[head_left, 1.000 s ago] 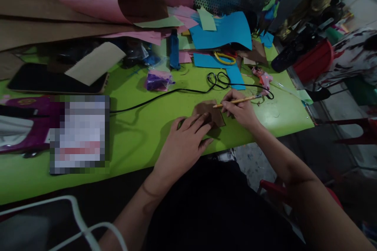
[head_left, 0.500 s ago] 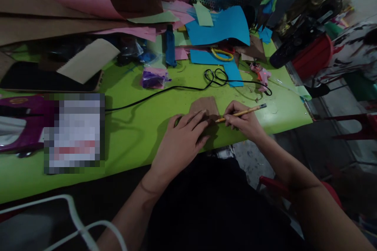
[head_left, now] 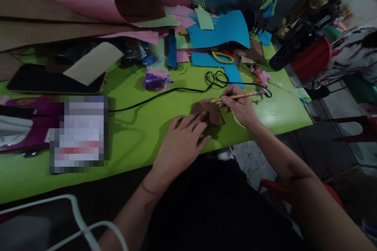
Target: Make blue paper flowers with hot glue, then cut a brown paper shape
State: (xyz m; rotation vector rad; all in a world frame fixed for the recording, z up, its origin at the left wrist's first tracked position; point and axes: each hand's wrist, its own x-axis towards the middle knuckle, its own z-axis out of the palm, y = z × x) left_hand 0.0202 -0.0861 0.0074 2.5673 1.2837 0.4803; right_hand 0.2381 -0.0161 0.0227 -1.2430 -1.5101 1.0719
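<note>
On the green tabletop (head_left: 132, 133), a small brown piece of paper (head_left: 214, 113) lies near the front edge. My left hand (head_left: 185, 131) rests on its lower left part, fingers stretched out and pressing it down, hiding that side. A wooden pencil (head_left: 246, 95) is pinched in my right hand (head_left: 237, 104). Its tip is over the far edge of the brown paper; whether it touches the surface I cannot tell. Beyond the hands runs a black cord (head_left: 188, 89), which leads to a pink glue gun (head_left: 261, 75).
Blue card sheets (head_left: 219, 33), yellow-handled scissors (head_left: 223, 58) and a blue cutter (head_left: 172, 49) lie at the back. A purple packet (head_left: 157, 80) sits left of centre. At left are a phone (head_left: 55, 80) and a pixelated box (head_left: 81, 133). Right of the table stands a red bucket (head_left: 313, 60).
My right hand has moved the pencil away from me, from the paper's near right side to its far edge. More of the paper shows now. My left hand stays in place.
</note>
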